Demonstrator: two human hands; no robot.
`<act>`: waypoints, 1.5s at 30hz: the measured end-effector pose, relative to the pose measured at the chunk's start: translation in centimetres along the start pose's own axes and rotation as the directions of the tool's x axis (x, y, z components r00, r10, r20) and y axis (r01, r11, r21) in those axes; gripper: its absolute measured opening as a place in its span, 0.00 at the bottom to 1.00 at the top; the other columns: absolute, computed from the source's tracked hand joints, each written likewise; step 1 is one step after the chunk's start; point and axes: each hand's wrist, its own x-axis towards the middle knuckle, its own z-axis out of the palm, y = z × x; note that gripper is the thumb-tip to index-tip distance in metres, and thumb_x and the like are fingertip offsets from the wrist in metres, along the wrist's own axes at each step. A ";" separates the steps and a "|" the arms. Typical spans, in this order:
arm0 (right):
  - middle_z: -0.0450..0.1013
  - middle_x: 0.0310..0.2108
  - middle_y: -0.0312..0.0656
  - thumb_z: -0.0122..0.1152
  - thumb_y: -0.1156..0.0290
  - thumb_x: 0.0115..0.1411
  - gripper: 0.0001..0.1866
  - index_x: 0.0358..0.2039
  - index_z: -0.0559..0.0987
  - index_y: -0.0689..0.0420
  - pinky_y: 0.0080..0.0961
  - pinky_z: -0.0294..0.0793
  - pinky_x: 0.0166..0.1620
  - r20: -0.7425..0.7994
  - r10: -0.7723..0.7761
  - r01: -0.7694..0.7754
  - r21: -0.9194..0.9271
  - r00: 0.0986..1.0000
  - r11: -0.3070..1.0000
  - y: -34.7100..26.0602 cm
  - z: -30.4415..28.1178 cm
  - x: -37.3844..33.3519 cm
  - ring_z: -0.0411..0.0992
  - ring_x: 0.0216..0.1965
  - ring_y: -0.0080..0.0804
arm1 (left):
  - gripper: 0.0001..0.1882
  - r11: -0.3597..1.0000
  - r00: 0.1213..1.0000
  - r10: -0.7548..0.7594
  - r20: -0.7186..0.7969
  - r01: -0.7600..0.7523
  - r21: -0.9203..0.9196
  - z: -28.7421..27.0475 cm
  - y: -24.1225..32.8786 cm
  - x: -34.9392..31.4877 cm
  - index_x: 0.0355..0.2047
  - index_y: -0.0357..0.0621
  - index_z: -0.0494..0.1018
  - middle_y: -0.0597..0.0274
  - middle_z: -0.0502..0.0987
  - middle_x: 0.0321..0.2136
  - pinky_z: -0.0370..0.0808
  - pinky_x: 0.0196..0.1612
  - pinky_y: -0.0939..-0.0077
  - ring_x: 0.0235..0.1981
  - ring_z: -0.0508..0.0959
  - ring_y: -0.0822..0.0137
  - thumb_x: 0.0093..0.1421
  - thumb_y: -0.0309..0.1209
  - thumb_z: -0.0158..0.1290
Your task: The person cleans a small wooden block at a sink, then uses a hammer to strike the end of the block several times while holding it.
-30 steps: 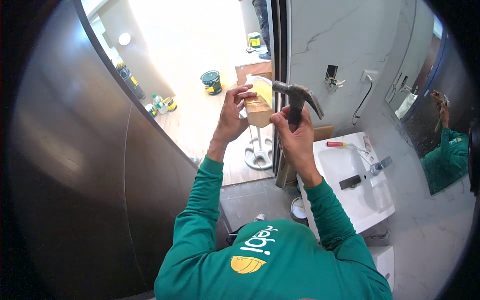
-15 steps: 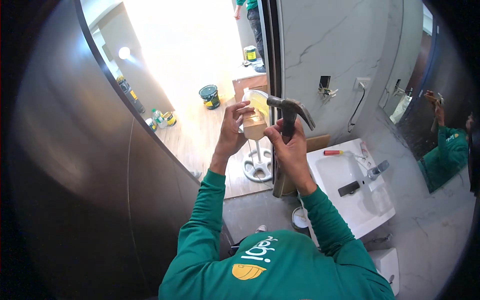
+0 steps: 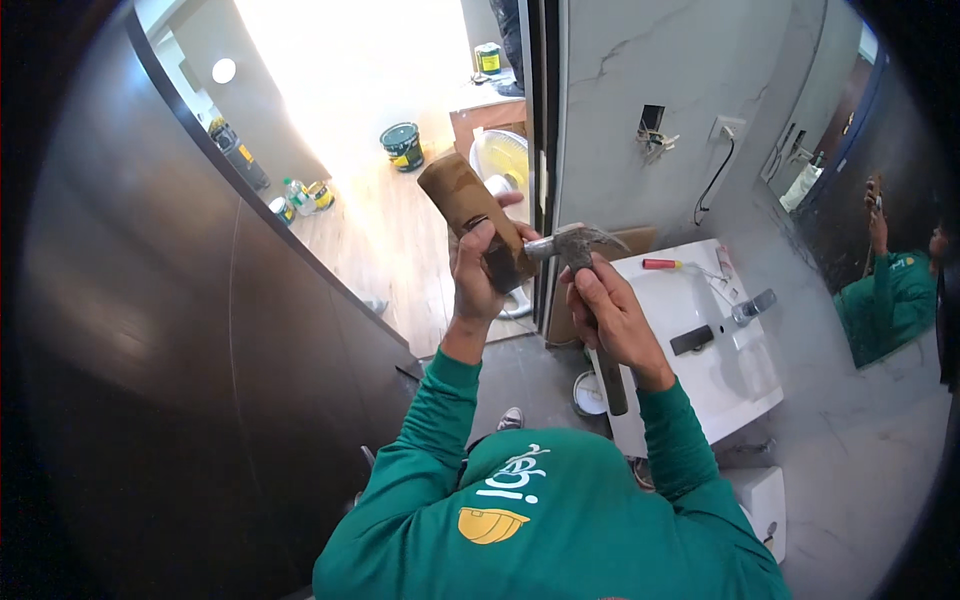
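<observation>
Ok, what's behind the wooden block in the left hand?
The left hand curls fingers behind the wooden block; beyond, part of a fan shows. The block's far face is hidden.

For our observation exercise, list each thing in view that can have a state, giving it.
Left hand: closed around wooden block
Wooden block: gripped, tilted
Right hand: closed around hammer
Hammer: gripped near its head
Wall opening: uncovered, wires hanging out
Plug: inserted in outlet
Red-handled tool: lying on sink
Green bucket: upright
Fan: upright; spinning, cannot tell
</observation>
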 end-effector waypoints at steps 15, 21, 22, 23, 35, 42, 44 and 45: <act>0.67 0.26 0.32 0.46 0.50 0.79 0.21 0.49 0.72 0.57 0.19 0.66 0.26 -0.266 -0.083 0.122 0.134 0.960 0.983 -1.0 -3.7 -3.5 0.65 0.24 0.20 | 0.51 0.983 0.993 -0.053 -0.109 0.033 -0.181 2.8 -2.9 1.0 0.69 0.43 0.59 0.57 0.75 0.32 0.82 0.32 0.63 0.28 0.80 0.61 0.68 0.76 0.28; 0.68 0.28 0.35 0.49 0.54 0.79 0.22 0.47 0.73 0.64 0.25 0.68 0.34 -0.190 -0.054 0.008 -0.232 0.980 0.973 2.6 -3.3 -4.2 0.66 0.29 0.24 | 0.51 0.977 0.992 -0.082 -0.096 0.061 -0.205 4.1 -3.5 1.1 0.69 0.43 0.59 0.57 0.75 0.32 0.82 0.30 0.65 0.27 0.80 0.63 0.68 0.76 0.28; 0.67 0.27 0.34 0.49 0.54 0.79 0.20 0.46 0.73 0.63 0.24 0.68 0.33 -0.218 -0.034 -0.002 -0.160 0.975 0.987 1.7 -3.4 -4.4 0.65 0.29 0.21 | 0.51 0.980 0.991 -0.090 -0.102 0.069 -0.188 4.0 -3.4 1.1 0.69 0.43 0.60 0.57 0.75 0.32 0.82 0.30 0.66 0.26 0.80 0.63 0.68 0.76 0.28; 0.65 0.27 0.31 0.49 0.56 0.79 0.18 0.46 0.72 0.60 0.23 0.66 0.31 -0.279 -0.001 -0.023 -0.085 0.960 0.996 0.1 -3.0 -4.7 0.62 0.27 0.17 | 0.51 0.985 0.992 -0.094 -0.083 0.080 -0.152 4.0 -3.4 1.1 0.68 0.43 0.60 0.57 0.76 0.32 0.82 0.30 0.66 0.27 0.80 0.63 0.68 0.76 0.28; 0.69 0.29 0.40 0.66 0.76 0.54 0.21 0.49 0.73 0.56 0.37 0.72 0.32 0.345 -0.476 0.352 -0.933 0.809 -0.078 -2.8 -2.8 -7.6 0.72 0.29 0.39 | 0.48 0.937 0.935 -0.342 0.099 0.347 -0.043 7.2 -2.2 0.3 0.67 0.40 0.62 0.57 0.77 0.34 0.84 0.31 0.68 0.27 0.82 0.66 0.71 0.72 0.24; 0.68 0.31 0.37 0.62 0.69 0.58 0.18 0.49 0.72 0.57 0.33 0.69 0.31 0.343 -0.492 0.289 -0.939 0.800 -0.185 -3.0 -3.9 -7.0 0.71 0.29 0.33 | 0.47 0.912 0.907 -0.402 0.124 0.409 -0.039 8.7 -2.3 -0.7 0.68 0.43 0.62 0.58 0.77 0.34 0.82 0.33 0.71 0.28 0.82 0.67 0.72 0.71 0.23; 0.68 0.30 0.37 0.62 0.69 0.58 0.18 0.48 0.72 0.57 0.33 0.69 0.31 0.332 -0.518 0.282 -0.943 0.789 -0.175 -2.9 -4.0 -7.7 0.71 0.29 0.34 | 0.48 0.899 0.894 -0.427 0.133 0.436 -0.041 9.1 -2.5 -1.0 0.68 0.43 0.62 0.58 0.77 0.35 0.82 0.33 0.71 0.28 0.82 0.67 0.71 0.72 0.23; 0.68 0.30 0.38 0.63 0.69 0.57 0.18 0.47 0.72 0.57 0.34 0.68 0.30 0.353 -0.509 0.302 -0.936 0.785 -0.183 -3.0 -4.0 -8.4 0.71 0.28 0.34 | 0.48 0.896 0.890 -0.432 0.145 0.441 -0.042 9.1 -2.6 -1.0 0.68 0.43 0.62 0.58 0.77 0.35 0.83 0.33 0.71 0.28 0.82 0.67 0.71 0.72 0.23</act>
